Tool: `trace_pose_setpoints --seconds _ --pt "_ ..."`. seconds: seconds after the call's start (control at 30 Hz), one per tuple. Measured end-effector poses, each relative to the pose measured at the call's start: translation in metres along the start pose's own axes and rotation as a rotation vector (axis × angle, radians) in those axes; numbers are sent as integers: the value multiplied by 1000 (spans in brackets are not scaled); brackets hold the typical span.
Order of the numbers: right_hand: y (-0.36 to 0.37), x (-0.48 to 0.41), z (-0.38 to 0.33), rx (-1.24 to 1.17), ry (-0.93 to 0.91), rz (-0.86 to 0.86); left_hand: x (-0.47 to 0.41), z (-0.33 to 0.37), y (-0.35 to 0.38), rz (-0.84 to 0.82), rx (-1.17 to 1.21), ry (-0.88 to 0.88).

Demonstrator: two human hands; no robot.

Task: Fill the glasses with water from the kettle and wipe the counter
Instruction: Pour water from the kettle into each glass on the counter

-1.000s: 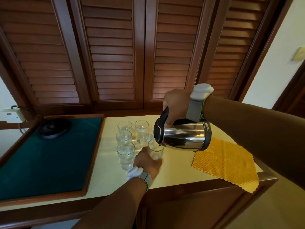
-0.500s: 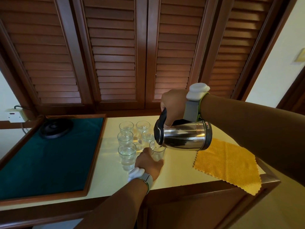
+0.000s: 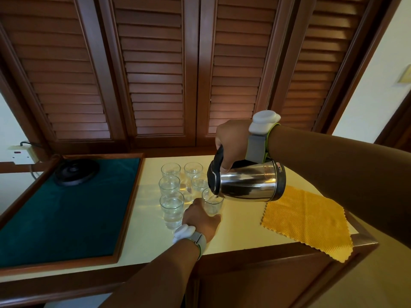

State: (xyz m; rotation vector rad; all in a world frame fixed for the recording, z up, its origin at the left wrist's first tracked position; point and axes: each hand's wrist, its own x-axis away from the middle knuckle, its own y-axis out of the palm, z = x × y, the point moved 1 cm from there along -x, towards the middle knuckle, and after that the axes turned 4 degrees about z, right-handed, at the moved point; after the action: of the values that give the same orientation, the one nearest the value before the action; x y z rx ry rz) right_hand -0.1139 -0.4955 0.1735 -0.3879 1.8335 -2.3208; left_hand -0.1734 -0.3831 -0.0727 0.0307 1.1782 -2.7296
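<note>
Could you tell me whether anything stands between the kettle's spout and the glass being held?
Nothing visible does. The spout of the kettle sits right over the open rim of the glass; the left hand grips it lower down.

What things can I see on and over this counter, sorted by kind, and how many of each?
Glasses: 6
Kettle: 1
Yellow cloth: 1
Kettle base: 1
Green-lined tray: 1
Total: 10

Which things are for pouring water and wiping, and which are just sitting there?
For the job: kettle, front glass, five other glasses, yellow cloth, counter.
Just sitting: kettle base, green tray, wall socket.
</note>
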Motion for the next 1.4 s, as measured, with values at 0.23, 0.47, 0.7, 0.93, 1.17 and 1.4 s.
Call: trace_pose_setpoints --seconds 0.23,0.47,0.7,0.93,1.17,1.4 --pt "5 -6 3 -5 6 1 -1 -1 1 1 -18 4" --pt "9 -12 5 -3 16 0 -1 -1 1 -7 -39 8" --pt "12 -17 6 1 23 7 -2 -1 0 -7 -31 3" --pt "11 -15 7 14 12 11 -2 -1 1 -7 -33 -6" --pt "7 -9 8 15 0 10 -2 -2 3 -7 -37 -20" --pt "4 8 9 -32 -43 10 -1 -1 1 -13 -37 -20"
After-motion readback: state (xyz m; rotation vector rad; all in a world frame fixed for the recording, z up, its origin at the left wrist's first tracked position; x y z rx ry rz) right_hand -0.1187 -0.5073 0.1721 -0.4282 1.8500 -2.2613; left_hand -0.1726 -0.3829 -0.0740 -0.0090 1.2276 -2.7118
